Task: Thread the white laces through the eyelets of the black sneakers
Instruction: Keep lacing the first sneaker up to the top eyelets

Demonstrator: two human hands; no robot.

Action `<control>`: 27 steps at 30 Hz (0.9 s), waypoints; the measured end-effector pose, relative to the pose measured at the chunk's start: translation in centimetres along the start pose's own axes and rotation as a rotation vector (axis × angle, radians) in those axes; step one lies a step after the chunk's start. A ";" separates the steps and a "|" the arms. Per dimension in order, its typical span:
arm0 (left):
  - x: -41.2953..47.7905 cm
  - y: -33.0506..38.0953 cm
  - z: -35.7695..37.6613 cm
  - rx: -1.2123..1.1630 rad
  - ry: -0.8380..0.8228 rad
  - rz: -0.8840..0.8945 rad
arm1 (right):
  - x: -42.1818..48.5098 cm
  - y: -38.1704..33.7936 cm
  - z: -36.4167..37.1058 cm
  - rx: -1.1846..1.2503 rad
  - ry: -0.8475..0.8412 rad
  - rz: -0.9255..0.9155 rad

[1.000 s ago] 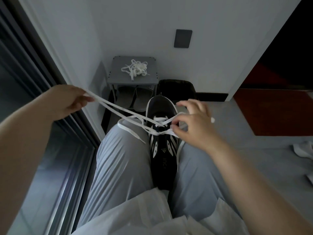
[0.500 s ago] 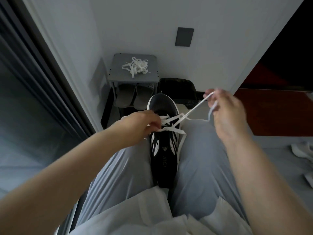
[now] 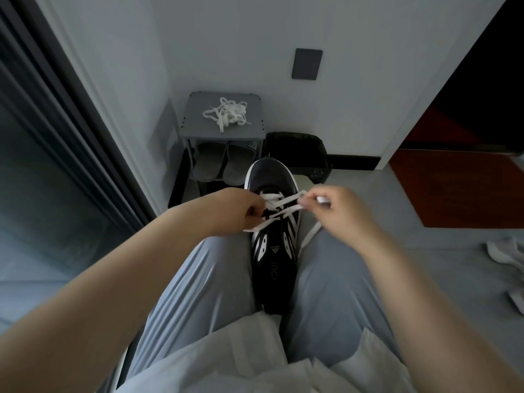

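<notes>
Both hands, left hand and right hand, pinch lace over sneaker

The wall is pale grey, with a dark plate on it. A small grey rack stands in the corner. Grey slippers sit on its low shelf. A black bag is just beside the rack, on its right. On the left is a big glass door with a dark frame. The floor is grey. To the right, a dark doorway has a red-brown floor. The light is dim and soft.
</notes>
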State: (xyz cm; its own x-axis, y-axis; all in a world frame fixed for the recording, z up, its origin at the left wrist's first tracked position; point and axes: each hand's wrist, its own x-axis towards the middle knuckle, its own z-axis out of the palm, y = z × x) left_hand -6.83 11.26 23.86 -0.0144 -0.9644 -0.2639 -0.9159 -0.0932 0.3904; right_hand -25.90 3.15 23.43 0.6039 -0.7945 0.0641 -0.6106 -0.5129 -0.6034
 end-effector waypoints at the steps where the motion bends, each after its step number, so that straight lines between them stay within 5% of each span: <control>1: 0.0 -0.1 0.1 -0.002 -0.018 0.022 | 0.2 0.4 -0.1 0.086 0.046 0.006; 8: -0.4 -0.8 0.9 -0.140 0.146 0.084 | 0.3 1.0 -2.4 0.657 0.309 0.267; 14: -0.1 -0.1 0.7 -0.071 0.129 0.082 | 0.2 -0.2 -3.6 1.550 0.236 0.233; 16: -0.3 -0.1 0.6 -0.043 0.140 0.060 | 0.4 0.0 -3.5 1.286 0.284 0.197; 21: -1.4 -1.3 -0.4 -0.223 0.205 -0.013 | 0.1 0.5 -0.1 -0.118 0.010 -0.085; 24: -2.4 -2.6 -2.0 -0.506 0.404 0.010 | 0.0 0.1 0.8 -0.234 -0.085 -0.072; 27: -4.5 -6.2 -4.8 -0.924 0.895 -0.055 | 0.9 1.8 0.0 0.016 0.108 -0.060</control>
State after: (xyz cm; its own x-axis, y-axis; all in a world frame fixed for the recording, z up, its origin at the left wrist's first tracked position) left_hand 0.85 14.95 26.84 0.6165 -0.7494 0.2413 -0.2852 0.0730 0.9557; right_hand -26.43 1.48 22.45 0.5796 -0.7936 0.1850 -0.5668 -0.5557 -0.6082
